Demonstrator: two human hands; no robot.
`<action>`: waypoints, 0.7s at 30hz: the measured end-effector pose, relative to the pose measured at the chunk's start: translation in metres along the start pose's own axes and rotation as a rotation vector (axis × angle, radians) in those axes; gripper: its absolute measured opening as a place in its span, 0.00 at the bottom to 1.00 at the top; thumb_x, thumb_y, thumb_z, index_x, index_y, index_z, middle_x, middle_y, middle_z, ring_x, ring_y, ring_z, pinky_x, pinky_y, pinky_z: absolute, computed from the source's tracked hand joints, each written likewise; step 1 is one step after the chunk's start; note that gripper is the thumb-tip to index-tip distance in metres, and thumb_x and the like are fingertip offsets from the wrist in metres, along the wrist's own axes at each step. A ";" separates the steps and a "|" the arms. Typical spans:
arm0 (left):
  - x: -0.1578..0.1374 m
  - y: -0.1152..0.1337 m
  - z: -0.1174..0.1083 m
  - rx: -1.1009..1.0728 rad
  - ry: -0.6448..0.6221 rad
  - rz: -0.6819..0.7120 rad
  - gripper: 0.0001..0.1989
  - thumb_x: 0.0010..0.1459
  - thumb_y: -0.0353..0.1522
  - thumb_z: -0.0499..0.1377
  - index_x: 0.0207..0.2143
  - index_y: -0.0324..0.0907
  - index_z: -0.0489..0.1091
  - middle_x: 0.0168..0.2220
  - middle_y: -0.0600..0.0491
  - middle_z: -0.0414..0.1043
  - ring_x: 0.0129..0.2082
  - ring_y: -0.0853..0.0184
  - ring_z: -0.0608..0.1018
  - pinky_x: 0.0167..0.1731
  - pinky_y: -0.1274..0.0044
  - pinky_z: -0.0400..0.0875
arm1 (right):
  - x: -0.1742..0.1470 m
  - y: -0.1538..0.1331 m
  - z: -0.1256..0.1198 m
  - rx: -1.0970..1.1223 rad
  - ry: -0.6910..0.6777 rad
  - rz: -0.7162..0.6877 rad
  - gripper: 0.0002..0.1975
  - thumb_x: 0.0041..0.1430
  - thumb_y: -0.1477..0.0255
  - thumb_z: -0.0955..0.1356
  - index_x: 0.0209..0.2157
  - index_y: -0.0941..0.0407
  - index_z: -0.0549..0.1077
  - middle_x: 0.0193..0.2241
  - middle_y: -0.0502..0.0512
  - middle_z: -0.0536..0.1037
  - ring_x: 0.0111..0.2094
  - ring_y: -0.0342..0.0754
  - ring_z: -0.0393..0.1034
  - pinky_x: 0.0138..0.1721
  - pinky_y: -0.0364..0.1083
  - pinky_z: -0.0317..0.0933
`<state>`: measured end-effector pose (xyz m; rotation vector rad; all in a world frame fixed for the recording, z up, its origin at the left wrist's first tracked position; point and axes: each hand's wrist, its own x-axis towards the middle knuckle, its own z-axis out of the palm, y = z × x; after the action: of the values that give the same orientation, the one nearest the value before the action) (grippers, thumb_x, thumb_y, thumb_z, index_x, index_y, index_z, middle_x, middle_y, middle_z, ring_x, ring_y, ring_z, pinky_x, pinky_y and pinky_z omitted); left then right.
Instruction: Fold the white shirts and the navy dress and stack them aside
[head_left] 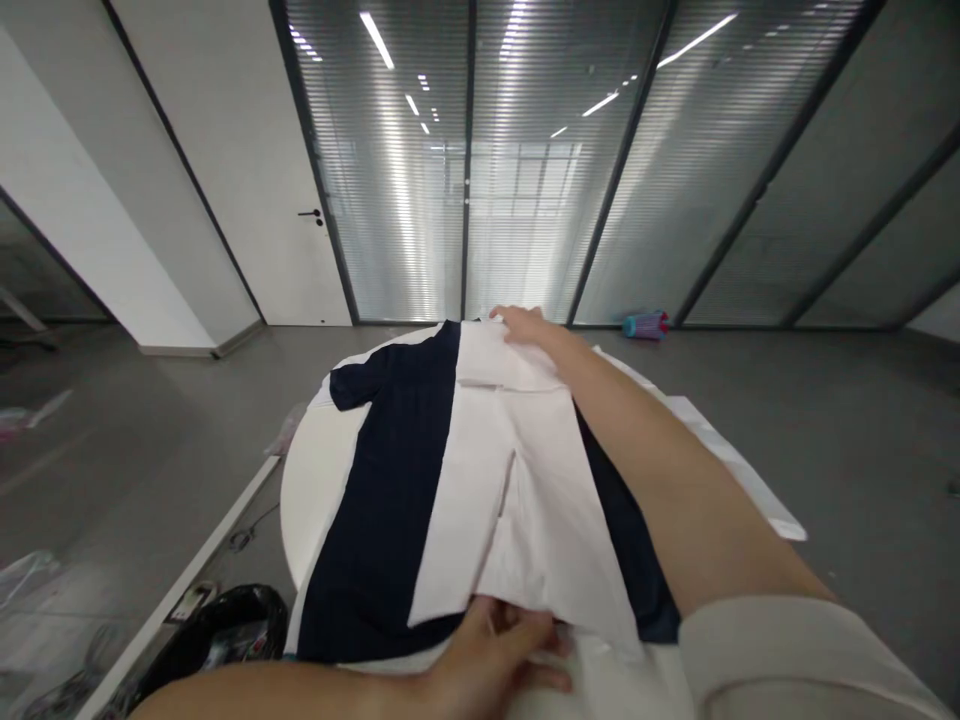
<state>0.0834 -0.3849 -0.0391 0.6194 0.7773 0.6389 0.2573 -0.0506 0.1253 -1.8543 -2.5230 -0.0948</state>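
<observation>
A white garment (480,430) lies over a navy short-sleeved shirt (382,480), with a crease across its upper part and a narrow gap down its lower middle. At the near hem, my left hand (499,645) is closed, its fingers bent around the white cloth's edge. My right hand (521,325) reaches over to the far end, where its curled fingers grip the top edge of the same garment. My right forearm covers much of the shirt's right side.
Both garments rest on a round white table (307,490). White material (735,465) sticks out at the right. A black-lined bin (247,610) stands on the floor at lower left, beside a long white strip (202,560). Beyond are a glass partition and a blue-and-purple object (645,325).
</observation>
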 end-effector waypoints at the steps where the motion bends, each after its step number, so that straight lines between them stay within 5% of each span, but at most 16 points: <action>1: 0.000 -0.001 0.001 0.014 -0.070 -0.062 0.35 0.28 0.49 0.77 0.38 0.45 0.73 0.41 0.49 0.73 0.37 0.62 0.79 0.36 0.71 0.75 | 0.003 -0.011 0.014 -0.025 -0.044 -0.022 0.29 0.51 0.86 0.67 0.56 0.60 0.69 0.52 0.67 0.76 0.51 0.59 0.70 0.55 0.62 0.56; 3: -0.010 0.011 -0.002 0.140 -0.245 -0.165 0.31 0.30 0.48 0.77 0.36 0.44 0.75 0.35 0.51 0.75 0.33 0.64 0.79 0.35 0.73 0.74 | 0.000 -0.028 0.037 -0.049 -0.113 -0.059 0.25 0.51 0.86 0.68 0.52 0.62 0.73 0.49 0.68 0.77 0.48 0.59 0.72 0.53 0.60 0.59; 6: -0.043 0.058 -0.016 0.534 -0.462 -0.106 0.20 0.55 0.50 0.65 0.35 0.42 0.79 0.32 0.49 0.77 0.33 0.65 0.80 0.36 0.76 0.73 | -0.029 -0.038 0.055 -0.080 -0.150 -0.121 0.19 0.54 0.84 0.68 0.49 0.63 0.76 0.50 0.72 0.76 0.49 0.60 0.72 0.51 0.57 0.61; 9: -0.059 0.112 -0.045 1.081 -0.401 0.352 0.12 0.67 0.37 0.56 0.44 0.43 0.77 0.39 0.48 0.78 0.39 0.65 0.80 0.43 0.75 0.74 | -0.083 -0.030 0.052 -0.096 -0.040 -0.297 0.21 0.60 0.82 0.65 0.54 0.60 0.73 0.54 0.69 0.73 0.53 0.61 0.70 0.53 0.58 0.60; 12: -0.040 0.143 -0.078 1.602 -0.236 0.857 0.18 0.68 0.27 0.51 0.56 0.46 0.71 0.50 0.47 0.76 0.50 0.62 0.78 0.52 0.69 0.72 | -0.154 -0.018 0.052 0.017 0.027 -0.497 0.21 0.64 0.81 0.63 0.56 0.55 0.73 0.53 0.62 0.76 0.54 0.56 0.70 0.55 0.56 0.60; 15: -0.002 0.144 -0.089 1.861 -0.258 1.023 0.22 0.68 0.28 0.52 0.63 0.48 0.64 0.61 0.47 0.68 0.61 0.58 0.71 0.60 0.63 0.67 | -0.221 -0.022 0.068 0.266 0.014 -0.494 0.21 0.71 0.71 0.60 0.63 0.54 0.67 0.62 0.61 0.69 0.63 0.54 0.62 0.62 0.57 0.56; 21: 0.043 0.109 -0.060 1.953 -0.459 0.983 0.30 0.70 0.37 0.51 0.70 0.37 0.50 0.69 0.39 0.54 0.69 0.55 0.58 0.67 0.60 0.55 | -0.288 -0.052 0.102 0.587 -0.260 -0.367 0.36 0.70 0.54 0.59 0.70 0.61 0.54 0.70 0.64 0.52 0.70 0.56 0.45 0.69 0.56 0.46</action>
<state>0.0287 -0.2676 -0.0151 2.9289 0.3838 0.3546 0.2965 -0.3356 0.0091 -1.2369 -2.6128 0.8366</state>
